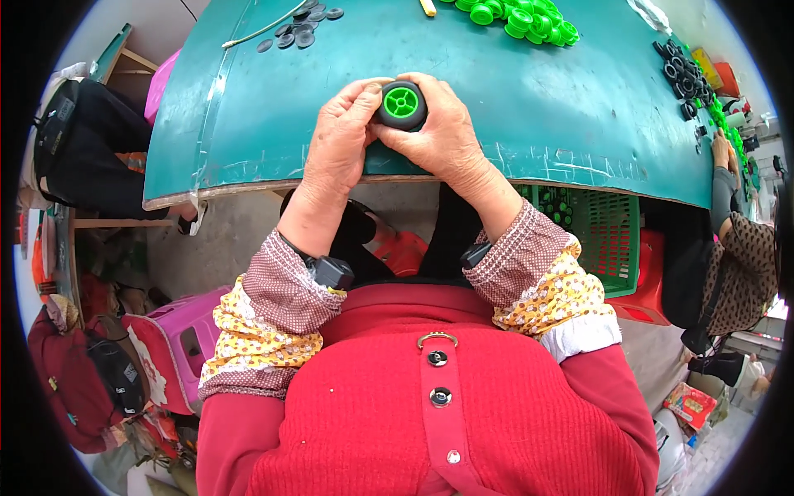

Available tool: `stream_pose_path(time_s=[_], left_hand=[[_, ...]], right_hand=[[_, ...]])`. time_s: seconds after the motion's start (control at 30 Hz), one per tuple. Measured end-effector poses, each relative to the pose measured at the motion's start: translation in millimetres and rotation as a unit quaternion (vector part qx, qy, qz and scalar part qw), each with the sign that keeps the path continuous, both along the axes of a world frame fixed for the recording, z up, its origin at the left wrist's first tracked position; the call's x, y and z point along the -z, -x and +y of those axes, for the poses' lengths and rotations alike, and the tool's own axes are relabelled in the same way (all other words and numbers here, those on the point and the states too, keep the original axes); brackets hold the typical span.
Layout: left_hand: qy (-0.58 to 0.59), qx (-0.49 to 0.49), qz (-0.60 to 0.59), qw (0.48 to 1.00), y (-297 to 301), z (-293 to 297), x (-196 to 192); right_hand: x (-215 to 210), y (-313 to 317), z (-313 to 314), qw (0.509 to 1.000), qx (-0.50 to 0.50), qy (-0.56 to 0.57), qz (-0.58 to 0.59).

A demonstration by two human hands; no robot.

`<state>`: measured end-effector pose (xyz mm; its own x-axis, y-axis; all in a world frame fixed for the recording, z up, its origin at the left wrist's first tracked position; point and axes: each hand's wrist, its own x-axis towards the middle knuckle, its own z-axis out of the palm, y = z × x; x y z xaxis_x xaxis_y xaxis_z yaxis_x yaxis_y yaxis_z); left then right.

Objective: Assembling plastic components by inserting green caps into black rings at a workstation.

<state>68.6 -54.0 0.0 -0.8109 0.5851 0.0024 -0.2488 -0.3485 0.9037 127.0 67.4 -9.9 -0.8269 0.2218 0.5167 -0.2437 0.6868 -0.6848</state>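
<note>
Between my two hands is a small toy wheel (pixel 401 102), a black tyre around a bright green spoked hub, its face turned up. My left hand (pixel 346 124) pinches the tyre's left edge with thumb and fingers. Around the right side of the tyre curls my right hand (pixel 442 128), its thumb underneath at the near edge. Both hands are just above the near part of the green-topped table (pixel 529 107). The fingertips behind the wheel are partly hidden.
Green wheel hubs (pixel 529 18) are heaped at the far side, near a yellow stick (pixel 428 7). Black discs (pixel 304 31) lie at the far left, black tyres (pixel 682 74) at the right. Below the table edge stands a green crate (pixel 608 240). Other people sit at both sides.
</note>
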Motion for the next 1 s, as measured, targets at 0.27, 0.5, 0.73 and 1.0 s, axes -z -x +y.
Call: stream_pose_path(time_s=[0.27,0.5,0.73,1.0], left_hand=[[-0.008,0.049,-0.029,0.998,6,0,2],[0.049,-0.020,0.066,0.996,0,3,5],[0.098,-0.042,0.143,0.984,9,5,5],[0.032,-0.075,0.079,0.994,15,-1,9]], right_hand=[[-3,2,8,0.999,0.006,0.030,-0.033],[-29,0,24,0.940,-0.128,0.273,-0.160],[-10,7,15,0.969,-0.098,0.203,-0.105],[-14,-1,-3,0.972,-0.091,0.203,-0.077]])
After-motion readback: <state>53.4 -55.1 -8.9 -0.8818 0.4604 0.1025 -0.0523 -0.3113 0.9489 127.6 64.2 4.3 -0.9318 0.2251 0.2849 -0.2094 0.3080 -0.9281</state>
